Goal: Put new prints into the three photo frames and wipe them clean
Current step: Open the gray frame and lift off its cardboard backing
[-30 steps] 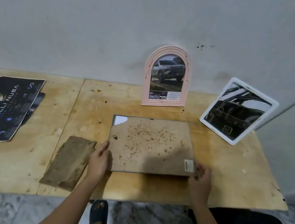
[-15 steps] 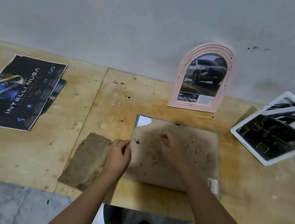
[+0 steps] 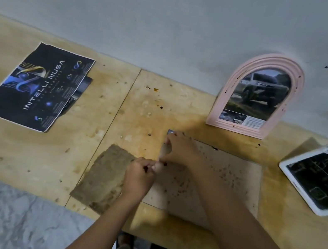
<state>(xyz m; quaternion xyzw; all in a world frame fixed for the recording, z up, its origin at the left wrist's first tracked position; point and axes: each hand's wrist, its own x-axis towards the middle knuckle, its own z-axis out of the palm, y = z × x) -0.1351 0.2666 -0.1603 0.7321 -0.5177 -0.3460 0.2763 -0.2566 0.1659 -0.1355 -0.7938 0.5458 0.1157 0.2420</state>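
Observation:
A rectangular photo frame [image 3: 225, 183] lies face down on the plywood table [image 3: 22, 154], its speckled brown backing board up. My left hand [image 3: 138, 177] has curled fingers and pinches at a small dark clip on the frame's left edge. Just above it, my right hand [image 3: 178, 149] reaches across the backing and curls its fingers over the same edge near the top-left corner. A pink arched frame [image 3: 256, 92] holding a car print leans on the wall. A white frame [image 3: 325, 174] with a dark car print leans at the right. The motion blurs both hands' fingertips.
A dark "INTELLI NUSA" print [image 3: 36, 86] lies at the left on top of another sheet. A rough brown rectangular piece [image 3: 103, 177], cloth or board, lies beside my left hand. The table's front edge runs just below it, with marble floor beyond.
Both hands left the frame's bottom corners and came together at its left edge. The right hand crossed over the backing. My view swung left and moved closer.

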